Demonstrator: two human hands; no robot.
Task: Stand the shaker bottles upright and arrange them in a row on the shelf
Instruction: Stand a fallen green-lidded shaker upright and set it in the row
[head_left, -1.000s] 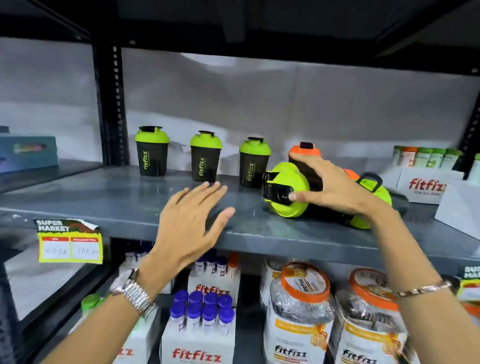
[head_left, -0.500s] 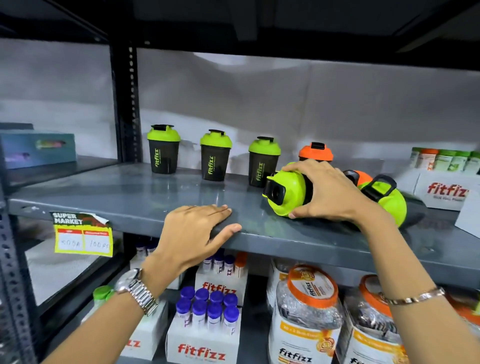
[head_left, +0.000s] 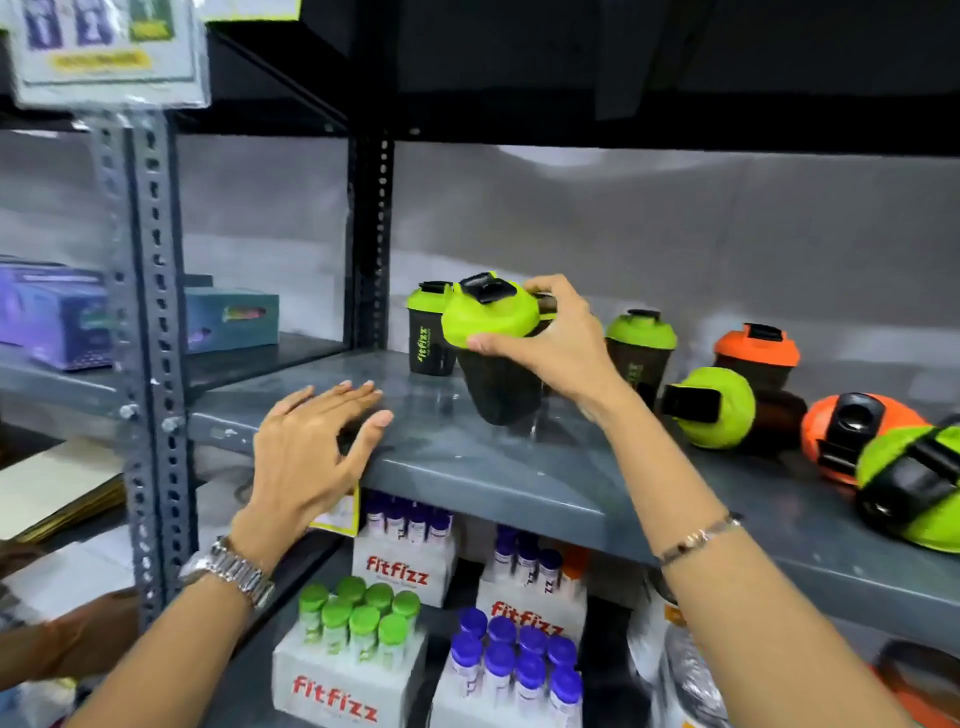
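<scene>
My right hand (head_left: 558, 343) grips a black shaker bottle with a green lid (head_left: 491, 322), held nearly upright just above the grey shelf (head_left: 519, 467). Behind it stand upright green-lidded shakers, one at the left (head_left: 428, 332) and one at the right (head_left: 641, 343), plus an orange-lidded shaker (head_left: 756, 353). Lying on their sides at the right are a green-lidded shaker (head_left: 719, 408), an orange one (head_left: 852, 431) and another green one (head_left: 909, 488). My left hand (head_left: 311, 447) rests with fingers spread on the shelf's front edge.
A perforated grey upright post (head_left: 150, 332) stands left of the shelf. Boxes (head_left: 57, 312) sit on the neighbouring shelf at the left. Below, Fitfizz cartons hold green-capped tubes (head_left: 353, 618) and purple-capped tubes (head_left: 514, 660). Another person's hand (head_left: 78, 634) shows at the lower left.
My right hand lifted the lying green-lidded shaker, turned it upright and carried it leftwards. The view shifted left. My left hand stays on the shelf edge.
</scene>
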